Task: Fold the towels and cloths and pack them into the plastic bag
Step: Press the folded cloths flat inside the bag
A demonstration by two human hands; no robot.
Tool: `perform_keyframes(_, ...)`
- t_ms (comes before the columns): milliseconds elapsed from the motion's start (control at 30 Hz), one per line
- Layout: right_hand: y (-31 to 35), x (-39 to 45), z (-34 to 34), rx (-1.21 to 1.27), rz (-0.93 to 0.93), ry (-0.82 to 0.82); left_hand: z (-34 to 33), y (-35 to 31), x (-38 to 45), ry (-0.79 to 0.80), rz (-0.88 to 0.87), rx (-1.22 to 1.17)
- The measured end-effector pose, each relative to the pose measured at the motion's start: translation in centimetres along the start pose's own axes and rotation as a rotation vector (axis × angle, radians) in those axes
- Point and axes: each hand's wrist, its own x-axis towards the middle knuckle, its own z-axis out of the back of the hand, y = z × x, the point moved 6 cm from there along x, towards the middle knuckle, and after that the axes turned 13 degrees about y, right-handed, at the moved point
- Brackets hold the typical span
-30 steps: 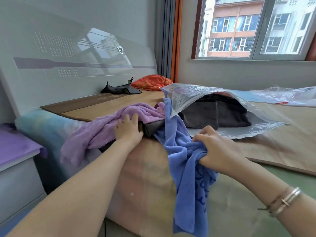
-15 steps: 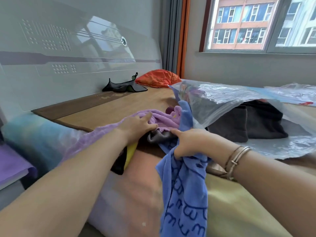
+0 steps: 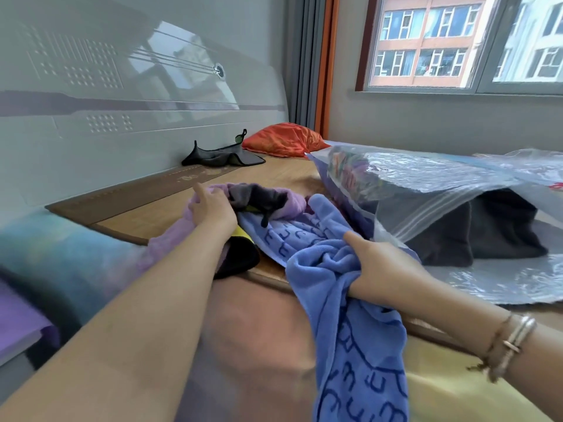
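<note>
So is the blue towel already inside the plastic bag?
No, the blue towel hangs over the bed edge, gripped by the right hand, outside the plastic bag.

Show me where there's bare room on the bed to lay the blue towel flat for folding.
Likely best: the bare woven mat between the pale headboard, the dark grey cloth and the left hand. Crowded: the middle, where the lilac towel, the blue patterned towel gripped by the right hand, and the clear plastic bag of dark cloths meet.
</note>
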Motion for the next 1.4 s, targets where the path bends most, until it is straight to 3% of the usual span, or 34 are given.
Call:
perform_keyframes(67,0.1,-1.8,0.9,0.091,0.061,-0.128,-1.0,-1.1,-1.0,0.133,-0.117,0.174)
perform_keyframes(200,0.9,-5.6,2.9,0.252,0.159,-0.297,-0.8,-3.8,-5.3,0.292,-0.135,0.109)
perform_keyframes(300,0.6,-8.2,4.4,0.404,0.184,-0.454,0.5,-5.6,-9.2,0.168,-0.247,0.1)
perform_keyframes(367,-0.1,-9.8,5.5,0.486,0.195,-0.57,1.3,-6.4,-12.1,0.058,-0.339,-0.032)
perform_keyframes(400,-0.8,-10.6,6.1,0.531,0.207,-0.626,1.4,-7.0,-13.9,0.09,-0.369,-0.16)
perform_keyframes(533,-2.9,-13.9,7.1,0.837,0.38,-0.662,-0.6,-10.3,-23.5,0.684,-0.216,-0.619)
perform_keyframes(633,-3.6,-16.4,6.6,0.92,0.554,-0.621,-1.7,-11.7,-29.6,0.87,-0.248,-0.699)
perform_keyframes(800,-5.6,-19.7,4.5,0.83,0.598,-0.345,-3.6,-11.7,-33.3,0.867,-0.395,-0.739)
perform_keyframes(967,-7.3,-22.0,1.9,0.844,0.519,-0.122,-2.4,-11.6,-34.7,0.571,-0.537,-0.679)
perform_keyframes(1167,-9.6,-23.3,3.6,0.673,0.402,-0.384,-3.9,-11.5,-36.4,0.917,-0.224,-0.897)
perform_keyframes(1300,-9.8,-23.3,4.7,0.733,0.419,-0.488,-5.7,-11.7,-36.5,0.841,-0.391,-0.733)
perform_keyframes(1400,-10.8,-23.2,6.1,0.808,0.403,-0.606,-5.8,-11.2,-35.7,0.813,-0.372,-0.932)
